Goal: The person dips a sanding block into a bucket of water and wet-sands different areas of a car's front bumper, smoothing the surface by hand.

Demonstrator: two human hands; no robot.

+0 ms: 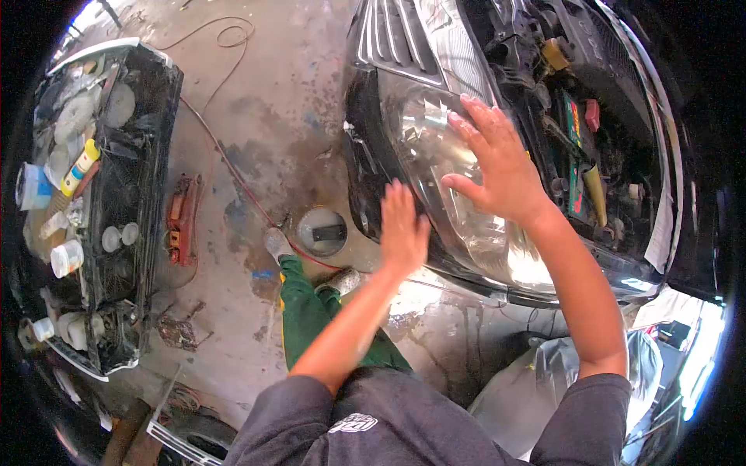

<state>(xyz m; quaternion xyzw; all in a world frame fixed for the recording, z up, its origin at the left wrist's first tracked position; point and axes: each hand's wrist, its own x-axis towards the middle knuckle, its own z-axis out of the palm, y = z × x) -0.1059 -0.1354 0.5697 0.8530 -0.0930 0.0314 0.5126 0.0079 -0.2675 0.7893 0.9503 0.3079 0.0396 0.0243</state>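
My right hand (pixel 497 163) is open, fingers spread, over the clear headlight (pixel 435 116) of a black car. Pale residue shows on its fingertips, and I cannot tell whether they touch the lens. My left hand (pixel 404 229) is raised beside the car's front corner, with its fingers stretched out and nothing in it. It is nearest to the black bumper (pixel 371 171) along the headlight's edge. On the floor below it stands a round container (pixel 307 221) with a black block (pixel 329 233) in or on it.
At left, a black car part (pixel 155 155) carries round discs (pixel 120 105), a yellow bottle (pixel 79 167) and a white jar (pixel 67 257). A red metal tool (pixel 183 221) lies beside it. A reddish hose (pixel 233 159) crosses the floor. Grey plastic sheeting (pixel 513 396) lies at lower right.
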